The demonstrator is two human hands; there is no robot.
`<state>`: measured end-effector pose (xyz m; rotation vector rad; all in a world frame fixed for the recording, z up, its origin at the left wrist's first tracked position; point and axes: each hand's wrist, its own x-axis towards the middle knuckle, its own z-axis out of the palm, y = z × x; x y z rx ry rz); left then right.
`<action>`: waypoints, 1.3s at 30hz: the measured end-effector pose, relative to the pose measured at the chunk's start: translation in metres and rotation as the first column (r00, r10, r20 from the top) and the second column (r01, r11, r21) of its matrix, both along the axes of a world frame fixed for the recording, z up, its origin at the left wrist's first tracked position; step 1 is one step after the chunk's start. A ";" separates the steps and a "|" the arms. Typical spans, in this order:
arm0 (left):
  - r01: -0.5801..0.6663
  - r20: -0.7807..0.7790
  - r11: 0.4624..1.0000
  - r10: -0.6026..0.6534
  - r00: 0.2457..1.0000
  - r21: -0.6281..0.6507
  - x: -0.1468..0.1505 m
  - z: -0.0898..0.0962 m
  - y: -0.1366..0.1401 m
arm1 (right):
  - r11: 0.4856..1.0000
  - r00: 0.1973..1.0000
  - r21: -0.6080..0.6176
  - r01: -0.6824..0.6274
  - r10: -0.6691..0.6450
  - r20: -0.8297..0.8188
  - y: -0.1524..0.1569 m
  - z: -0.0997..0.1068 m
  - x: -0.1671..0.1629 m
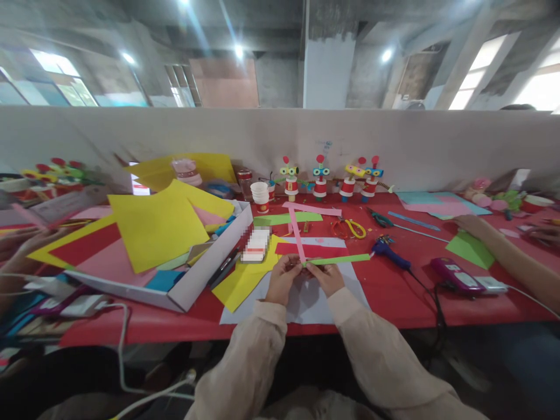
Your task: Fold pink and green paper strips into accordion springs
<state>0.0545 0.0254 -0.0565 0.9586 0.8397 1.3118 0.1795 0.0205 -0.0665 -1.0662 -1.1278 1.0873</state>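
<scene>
My left hand and my right hand meet above a white sheet, fingers closed on two paper strips. The pink paper strip stands up and away from my fingertips. A light green paper strip runs out to the right from my right fingers. Their ends come together at my fingertips, where the exact overlap is partly hidden. Beneath and beyond my hands lie a red paper strip and folded yellow paper.
A white box with coloured sheets stands left. Right are a blue glue gun, yellow-handled scissors and pliers. Several paper-cup figures line the back wall. A co-worker's hand touches green paper.
</scene>
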 end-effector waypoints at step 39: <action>0.059 -0.142 0.998 -0.053 0.988 0.035 0.001 0.001 -0.002 | 0.998 0.997 0.014 0.058 -0.059 0.045 0.005 -0.011 0.007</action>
